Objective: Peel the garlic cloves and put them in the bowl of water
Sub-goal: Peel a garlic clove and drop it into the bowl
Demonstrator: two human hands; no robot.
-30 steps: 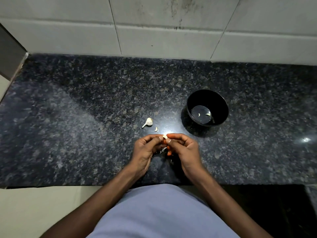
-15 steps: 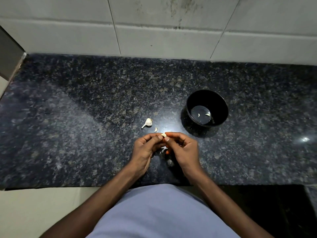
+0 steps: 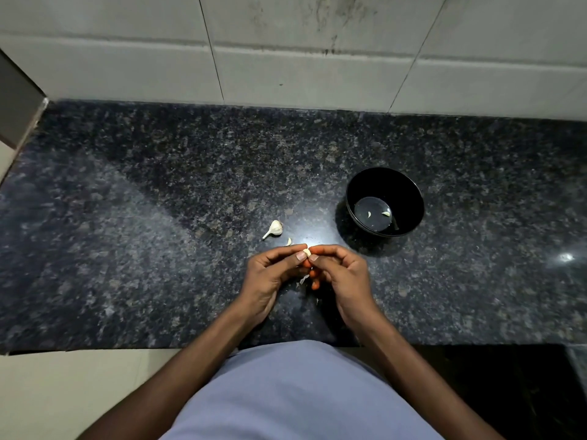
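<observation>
— Hands first: where are they?

— Both are together at the near edge of the granite counter (image 3: 158, 249), fingertips meeting. The left hand (image 3: 270, 274) and the right hand (image 3: 341, 274) pinch one garlic clove (image 3: 306, 252) between thumbs and forefingers. A shred of papery skin (image 3: 303, 278) hangs below the clove, so I judge the peeling unfinished.

— Which way does the clove have to travel?

— Away and to the right. The black bowl (image 3: 409, 192) stands beyond the hands on the right-hand side, near but apart from them. The right hand is plainly the nearer one, so I would expect it to carry the clove while the left lets go.

— Does the clove's long axis matter?

— It is too small to tell how it lies between the fingers.

— What is in the bowl?

— Shallow water with two peeled cloves (image 3: 378, 214) lying in it.

— And the supply?

— Just beyond the left hand lies a loose clove (image 3: 288, 242), and a little farther the garlic head (image 3: 275, 228) with its stalk pointing toward the near left. Those sit closer to the left hand. Behind everything rises the tiled wall (image 3: 286, 58).
</observation>
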